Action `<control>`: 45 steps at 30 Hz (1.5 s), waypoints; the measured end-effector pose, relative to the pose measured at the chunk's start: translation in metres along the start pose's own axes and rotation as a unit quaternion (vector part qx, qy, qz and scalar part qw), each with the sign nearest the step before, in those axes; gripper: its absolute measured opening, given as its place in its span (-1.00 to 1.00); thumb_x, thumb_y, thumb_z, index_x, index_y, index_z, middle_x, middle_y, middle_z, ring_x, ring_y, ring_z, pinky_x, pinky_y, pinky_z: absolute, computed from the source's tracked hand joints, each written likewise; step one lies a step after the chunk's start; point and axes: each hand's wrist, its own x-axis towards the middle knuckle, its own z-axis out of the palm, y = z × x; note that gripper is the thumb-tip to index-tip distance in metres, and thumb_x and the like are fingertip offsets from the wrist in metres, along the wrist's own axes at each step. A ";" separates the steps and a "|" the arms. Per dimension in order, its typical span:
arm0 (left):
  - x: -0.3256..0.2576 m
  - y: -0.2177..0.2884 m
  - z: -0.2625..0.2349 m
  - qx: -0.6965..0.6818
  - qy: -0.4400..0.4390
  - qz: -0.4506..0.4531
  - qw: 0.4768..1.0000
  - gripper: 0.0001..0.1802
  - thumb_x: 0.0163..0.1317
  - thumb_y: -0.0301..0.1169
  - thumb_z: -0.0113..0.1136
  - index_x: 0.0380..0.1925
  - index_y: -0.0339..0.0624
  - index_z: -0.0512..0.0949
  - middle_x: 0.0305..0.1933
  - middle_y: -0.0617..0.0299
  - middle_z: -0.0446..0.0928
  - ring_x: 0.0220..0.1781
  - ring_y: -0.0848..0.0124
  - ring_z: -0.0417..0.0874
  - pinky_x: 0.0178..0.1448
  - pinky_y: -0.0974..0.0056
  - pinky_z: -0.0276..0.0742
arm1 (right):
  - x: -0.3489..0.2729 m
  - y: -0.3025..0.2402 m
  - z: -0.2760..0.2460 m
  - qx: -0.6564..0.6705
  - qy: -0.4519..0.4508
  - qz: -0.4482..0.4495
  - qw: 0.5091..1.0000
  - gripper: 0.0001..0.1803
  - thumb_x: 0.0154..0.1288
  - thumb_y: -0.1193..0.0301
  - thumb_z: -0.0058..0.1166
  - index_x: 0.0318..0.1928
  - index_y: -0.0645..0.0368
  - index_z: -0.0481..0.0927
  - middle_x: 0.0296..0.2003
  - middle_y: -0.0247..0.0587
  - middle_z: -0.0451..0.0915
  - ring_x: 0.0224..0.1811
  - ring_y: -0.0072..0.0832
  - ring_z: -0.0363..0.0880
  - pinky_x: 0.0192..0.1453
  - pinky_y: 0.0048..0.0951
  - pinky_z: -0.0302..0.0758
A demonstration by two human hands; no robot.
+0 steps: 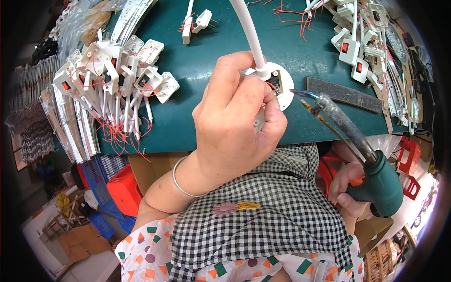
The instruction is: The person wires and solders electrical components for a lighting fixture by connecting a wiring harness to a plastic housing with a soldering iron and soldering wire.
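Left hand closed on the round white housing, over the table in front of the body, beside the neck of its white tube; whether its fingertips also pinch the red wire cannot be told. Right hand, well apart, wraps the handle of the soldering gun; tip at the housing's edge, contact uncertain. Good practice, in my judgement: brace the housing, keep the wire motionless, heat the contact briefly, feed solder sparingly, spare plastic and fingertips, and hold still until the joint sets. Count: housings in hand, one; soldering guns, one; dark bars, one; bracelets, one; loose white plugs at the far side, one. Left pile and right pile: at least two red rockers each; assemblies overlap too much for a total.
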 end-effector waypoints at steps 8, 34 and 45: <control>0.000 0.000 0.001 -0.009 0.000 -0.002 1.000 -0.83 -0.16 -0.70 0.24 -0.51 -0.30 0.51 -0.07 -0.03 0.52 -0.23 0.23 0.72 -0.23 0.30 0.66 | -0.004 0.009 0.000 0.006 -0.011 0.028 1.000 -0.67 -0.03 0.71 0.18 -0.23 0.25 0.39 -0.44 -0.17 0.41 -0.56 -0.47 0.43 -0.47 -0.50 0.41; 0.000 0.001 0.001 0.002 0.001 -0.006 1.000 -0.84 -0.16 -0.69 0.24 -0.52 -0.30 0.52 -0.07 -0.05 0.52 -0.21 0.22 0.70 -0.18 0.28 0.67 | -0.003 0.014 -0.019 0.091 -0.055 -0.037 0.994 -0.39 -0.10 0.63 0.24 0.04 0.37 0.33 -0.53 -0.19 0.37 -0.68 -0.40 0.42 -0.66 -0.44 0.42; 0.000 0.002 0.001 -0.013 -0.003 -0.014 1.000 -0.84 -0.13 -0.68 0.24 -0.50 -0.30 0.52 -0.06 -0.04 0.51 -0.22 0.23 0.71 -0.20 0.28 0.67 | 0.004 0.015 -0.022 0.075 -0.100 -0.068 0.990 -0.27 -0.07 0.64 0.22 0.20 0.41 0.30 -0.55 -0.19 0.36 -0.69 -0.41 0.40 -0.67 -0.45 0.44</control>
